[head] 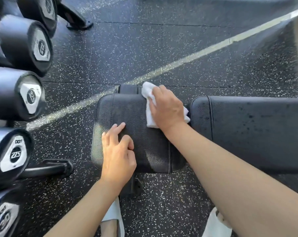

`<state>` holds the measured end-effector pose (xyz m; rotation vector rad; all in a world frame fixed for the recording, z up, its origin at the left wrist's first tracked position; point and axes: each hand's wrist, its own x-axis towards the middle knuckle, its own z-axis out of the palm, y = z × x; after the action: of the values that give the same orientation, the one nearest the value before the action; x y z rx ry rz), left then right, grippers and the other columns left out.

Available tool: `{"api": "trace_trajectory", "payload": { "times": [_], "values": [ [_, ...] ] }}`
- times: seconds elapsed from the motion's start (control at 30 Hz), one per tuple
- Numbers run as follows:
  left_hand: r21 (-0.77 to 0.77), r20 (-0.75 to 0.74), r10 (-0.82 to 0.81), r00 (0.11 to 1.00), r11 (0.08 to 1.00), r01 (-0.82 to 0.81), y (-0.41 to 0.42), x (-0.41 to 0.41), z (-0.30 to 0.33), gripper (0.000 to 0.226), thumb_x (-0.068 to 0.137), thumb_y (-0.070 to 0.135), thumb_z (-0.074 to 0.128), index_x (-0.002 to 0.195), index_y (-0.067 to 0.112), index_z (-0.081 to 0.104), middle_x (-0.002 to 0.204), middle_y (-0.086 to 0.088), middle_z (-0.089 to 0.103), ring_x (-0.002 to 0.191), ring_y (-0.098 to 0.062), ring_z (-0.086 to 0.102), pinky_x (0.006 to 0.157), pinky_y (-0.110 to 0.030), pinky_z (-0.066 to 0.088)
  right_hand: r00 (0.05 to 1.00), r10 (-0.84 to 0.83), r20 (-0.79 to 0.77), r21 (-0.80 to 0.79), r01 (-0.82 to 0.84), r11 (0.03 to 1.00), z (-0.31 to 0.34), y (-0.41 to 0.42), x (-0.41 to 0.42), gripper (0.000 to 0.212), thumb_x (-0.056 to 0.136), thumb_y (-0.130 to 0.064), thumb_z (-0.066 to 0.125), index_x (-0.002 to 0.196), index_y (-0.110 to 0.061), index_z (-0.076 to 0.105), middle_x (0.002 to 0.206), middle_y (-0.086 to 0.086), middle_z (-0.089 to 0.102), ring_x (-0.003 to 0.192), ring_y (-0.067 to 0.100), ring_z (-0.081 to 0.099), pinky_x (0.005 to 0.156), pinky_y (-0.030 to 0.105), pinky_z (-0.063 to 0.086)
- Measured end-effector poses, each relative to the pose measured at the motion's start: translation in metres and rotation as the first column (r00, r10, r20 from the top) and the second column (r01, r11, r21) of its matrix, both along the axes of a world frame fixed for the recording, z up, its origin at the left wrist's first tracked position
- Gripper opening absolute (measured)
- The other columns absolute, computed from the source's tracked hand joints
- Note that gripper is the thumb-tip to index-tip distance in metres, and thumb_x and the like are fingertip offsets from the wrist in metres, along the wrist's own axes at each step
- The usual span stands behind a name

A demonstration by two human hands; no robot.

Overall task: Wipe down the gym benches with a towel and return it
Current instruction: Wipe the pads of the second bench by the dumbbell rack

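On the black desk pad [136, 120], my right hand [167, 108] flat on white towel [150, 106], left hand [118, 151] loose, empty, dumbbells [23, 43] left, one label reading 27.5.

At lower left of the frame, one dumbbell end cap [12, 153] reads "27.5" in a dark circle. The caps above and below it carry similar round marks, too blurred to read.

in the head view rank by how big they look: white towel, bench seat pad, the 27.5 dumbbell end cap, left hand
1. bench seat pad
2. left hand and 27.5 dumbbell end cap: look alike, and the dumbbell sits nearer the lens edge, so unranked
3. white towel, though the right hand hides much of it
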<state>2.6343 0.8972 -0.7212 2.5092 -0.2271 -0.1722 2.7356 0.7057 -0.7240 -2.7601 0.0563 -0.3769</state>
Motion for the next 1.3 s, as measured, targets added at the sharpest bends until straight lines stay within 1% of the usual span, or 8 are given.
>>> {"api": "trace_trajectory", "payload": {
  "times": [0.1,0.2,0.37,0.5,0.73,1.0,1.13,1.3],
  "values": [
    [-0.058,-0.008,-0.01,1.0,0.998,0.009,0.011,0.0,0.0,0.032,0.078,-0.014,0.057,0.098,0.011,0.058,0.151,-0.011,0.046,0.147,-0.033,0.036,0.124,-0.049,0.028,1.0,0.027,-0.004,0.061,-0.026,0.998,-0.002,0.053,-0.003,0.015,0.091,-0.023,0.071,0.091,-0.013,0.06,0.087,0.006,0.061,0.074,0.027,0.062,0.055,0.038,0.045],
    [-0.115,0.033,0.036,0.999,0.993,-0.032,0.021,0.002,0.004,0.032,0.079,-0.012,0.065,0.101,0.009,0.055,0.138,-0.01,0.051,0.135,-0.028,0.047,0.117,-0.024,0.03,0.99,0.132,0.039,0.041,-0.134,0.99,-0.003,0.08,-0.037,0.018,0.08,-0.02,0.077,0.085,-0.015,0.06,0.079,0.003,0.058,0.067,0.024,0.058,0.053,0.036,0.041],
    [-0.111,0.103,0.072,0.992,0.992,-0.061,0.01,-0.003,0.013,0.022,0.075,-0.005,0.05,0.091,0.01,0.054,0.109,-0.001,0.052,0.105,-0.026,0.052,0.094,-0.036,0.044,0.935,0.349,0.068,0.053,-0.353,0.934,-0.003,0.042,-0.1,0.015,0.081,-0.01,0.069,0.073,-0.016,0.057,0.07,0.002,0.052,0.06,0.02,0.049,0.05,0.034,0.036],
    [-0.055,0.1,-0.088,0.991,0.994,0.094,-0.026,-0.009,0.016,0.03,0.076,-0.012,0.054,0.095,0.009,0.062,0.118,-0.004,0.056,0.107,-0.029,0.054,0.097,-0.052,0.047,0.872,0.489,-0.005,-0.021,-0.489,0.872,0.004,-0.032,-0.127,0.017,0.085,-0.008,0.067,0.073,-0.014,0.058,0.071,0.002,0.05,0.06,0.019,0.046,0.054,0.03,0.039],
    [-0.041,0.103,-0.176,0.979,0.983,0.181,-0.126,0.038,0.019,0.037,0.077,-0.008,0.061,0.111,0.006,0.065,0.129,-0.011,0.059,0.12,-0.031,0.053,0.108,-0.051,0.043,0.926,0.372,-0.067,-0.021,-0.374,0.927,0.018,-0.119,-0.158,0.018,0.097,-0.023,0.066,0.082,-0.013,0.062,0.077,-0.001,0.047,0.068,0.018,0.045,0.057,0.031,0.044],
    [0.204,0.101,-0.11,0.989,0.975,0.088,-0.178,0.048,-0.008,0.043,0.087,0.014,0.042,0.124,0.008,0.065,0.143,-0.014,0.055,0.135,-0.039,0.048,0.121,-0.061,0.027,0.936,0.352,-0.009,-0.089,-0.352,0.932,-0.011,-0.154,-0.149,0.019,0.096,-0.027,0.066,0.083,-0.015,0.062,0.08,0.001,0.05,0.07,0.021,0.047,0.058,0.032,0.043],
    [0.273,0.141,-0.127,0.982,0.958,0.084,-0.182,0.05,-0.012,0.042,0.087,0.017,0.041,0.122,0.01,0.064,0.142,-0.016,0.054,0.135,-0.043,0.048,0.12,-0.063,0.028,0.991,0.121,0.057,-0.072,-0.117,0.991,-0.011,-0.167,-0.078,0.017,0.092,-0.029,0.07,0.087,-0.014,0.064,0.085,0.003,0.058,0.075,0.024,0.058,0.056,0.035,0.047],
    [0.329,0.205,-0.137,0.969,0.942,0.063,-0.184,0.05,-0.022,0.043,0.083,0.015,0.046,0.123,0.012,0.062,0.141,-0.014,0.053,0.137,-0.041,0.048,0.12,-0.063,0.028,0.994,-0.101,0.047,0.022,0.1,0.995,-0.015,-0.171,0.008,0.021,0.093,-0.032,0.07,0.089,-0.015,0.059,0.091,0.003,0.059,0.077,0.026,0.059,0.058,0.032,0.032]
  ]
}}
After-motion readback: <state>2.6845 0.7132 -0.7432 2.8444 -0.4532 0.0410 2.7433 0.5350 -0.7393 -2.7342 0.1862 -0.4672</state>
